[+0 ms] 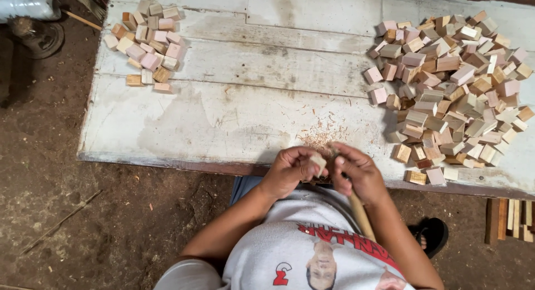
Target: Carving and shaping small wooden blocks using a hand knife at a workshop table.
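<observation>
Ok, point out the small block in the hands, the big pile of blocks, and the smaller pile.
small wooden block [319,162], head view, its pale top face.
big pile of blocks [451,95], head view, pile's middle.
smaller pile of blocks [147,44], head view, pile's middle.

Small block pile [146,43] left, large pile [454,92] right, seemingly shavings [319,135] between.

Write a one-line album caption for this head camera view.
Left hand holds a small wooden block while right hand grips a wooden-handled tool, block piles on the worn white table.
</observation>
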